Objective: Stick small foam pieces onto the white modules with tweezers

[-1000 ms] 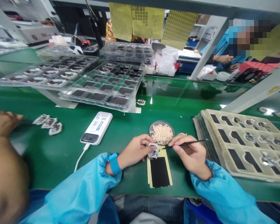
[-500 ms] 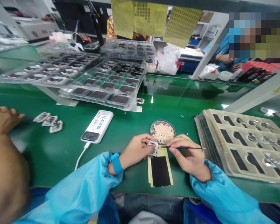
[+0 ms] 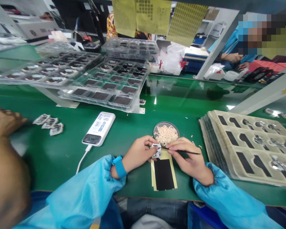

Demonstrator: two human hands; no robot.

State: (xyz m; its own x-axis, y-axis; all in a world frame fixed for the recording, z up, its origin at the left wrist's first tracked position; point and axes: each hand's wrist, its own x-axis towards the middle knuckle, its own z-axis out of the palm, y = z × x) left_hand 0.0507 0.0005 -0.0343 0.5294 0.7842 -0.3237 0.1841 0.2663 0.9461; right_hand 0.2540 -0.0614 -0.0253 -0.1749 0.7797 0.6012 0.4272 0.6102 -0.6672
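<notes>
Between thumb and fingers, my left hand (image 3: 141,149) grips a small white part with dark details (image 3: 156,150). My right hand (image 3: 188,157) is closed on thin dark tweezers (image 3: 187,152), whose tip reaches the right edge of the white part. Just behind both hands lies a round dark dish (image 3: 166,123) full of tiny pale pieces. A yellow sheet with a black rectangle (image 3: 166,175) lies below the hands on the green table. Whether the tweezers' tip holds anything is too small to tell.
To the left lie a white power bank (image 3: 99,128) with a cable and several white parts (image 3: 49,123). Another person's arm (image 3: 7,152) rests at far left. Stacked beige trays (image 3: 250,144) stand right; clear trays (image 3: 107,86) sit on a raised support behind.
My right hand has moved slightly left, bringing the tweezers to the white part. The white part has turned a little to face me more. My left hand stays nearly still.
</notes>
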